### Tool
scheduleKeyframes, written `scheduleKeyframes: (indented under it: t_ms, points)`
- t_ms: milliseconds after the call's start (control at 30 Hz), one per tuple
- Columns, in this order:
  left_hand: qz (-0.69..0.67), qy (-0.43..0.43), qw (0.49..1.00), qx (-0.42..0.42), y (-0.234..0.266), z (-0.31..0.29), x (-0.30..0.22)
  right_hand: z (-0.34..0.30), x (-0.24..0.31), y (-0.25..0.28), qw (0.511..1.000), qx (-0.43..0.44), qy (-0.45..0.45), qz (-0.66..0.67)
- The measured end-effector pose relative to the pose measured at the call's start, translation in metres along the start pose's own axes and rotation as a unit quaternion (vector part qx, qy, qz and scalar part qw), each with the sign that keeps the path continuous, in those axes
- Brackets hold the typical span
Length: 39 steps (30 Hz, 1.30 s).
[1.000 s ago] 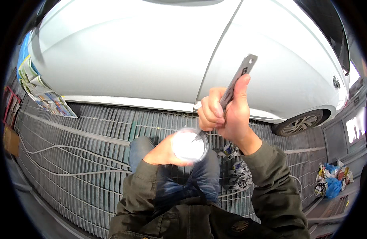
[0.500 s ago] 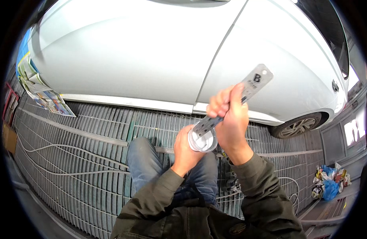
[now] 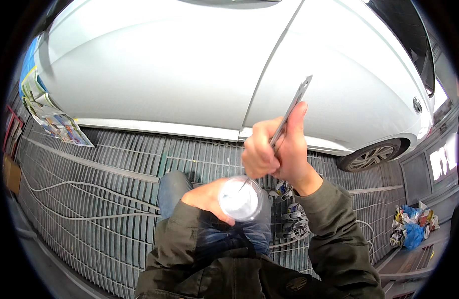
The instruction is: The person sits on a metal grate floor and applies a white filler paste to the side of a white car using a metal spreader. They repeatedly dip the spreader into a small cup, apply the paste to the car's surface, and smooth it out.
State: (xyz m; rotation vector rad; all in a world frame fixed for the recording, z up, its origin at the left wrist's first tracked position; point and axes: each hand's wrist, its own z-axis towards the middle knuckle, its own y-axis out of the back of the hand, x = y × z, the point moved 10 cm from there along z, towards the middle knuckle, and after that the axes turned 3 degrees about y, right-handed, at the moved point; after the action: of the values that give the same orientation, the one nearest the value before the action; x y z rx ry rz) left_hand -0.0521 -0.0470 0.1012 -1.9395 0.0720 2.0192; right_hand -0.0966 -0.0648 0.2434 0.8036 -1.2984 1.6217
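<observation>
My left hand is wrapped round a clear cup with white liquid inside, its mouth tipped toward me. My right hand grips a flat metal mixing stick in a closed fist, with the thumb pointing up. The stick is turned nearly edge-on, its upper end rising above the fist. Its lower tip reaches the cup, just in or at the white liquid; motion blur hides the exact contact. Beyond both hands stands a white car, its door panels close in front of me.
Slatted metal grating forms the floor, with a pale hose across it at left. Newspaper masking hangs off the car's left end. A wheel, crumpled waste and a cardboard box lie round about.
My left hand has drawn the cup nearer to me and tilted it. In my right hand the mixing stick has turned from flat-side view to edge-on, standing steeper.
</observation>
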Motion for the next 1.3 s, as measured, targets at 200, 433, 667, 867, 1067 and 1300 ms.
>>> scheduleKeyframes:
  t_ms: [200,433,667,867,1067,1300]
  points:
    - [0.111,-0.121,0.927,-0.337,0.053,-0.011,0.0,-0.012,0.009,0.046,0.982,-0.167,0.063,-0.059]
    - [0.235,-0.148,0.765,-0.582,0.042,-0.015,-0.004,-0.047,0.034,0.085,0.866,-0.422,0.247,-0.109]
    - [0.249,-0.085,0.862,-0.433,0.034,0.01,-0.009,-0.023,0.015,0.044,0.971,-0.167,0.167,-0.03]
    - [0.039,-0.014,0.999,0.004,-0.013,0.022,0.011,-0.031,0.019,-0.026,0.981,0.147,0.123,-0.02]
    - [0.05,-0.001,0.999,0.017,0.0,0.012,0.015,-0.014,-0.006,0.018,0.999,-0.032,0.013,-0.037]
    - [0.105,-0.092,0.914,-0.381,0.064,0.006,0.022,-0.028,0.002,0.072,0.963,-0.227,0.115,-0.087]
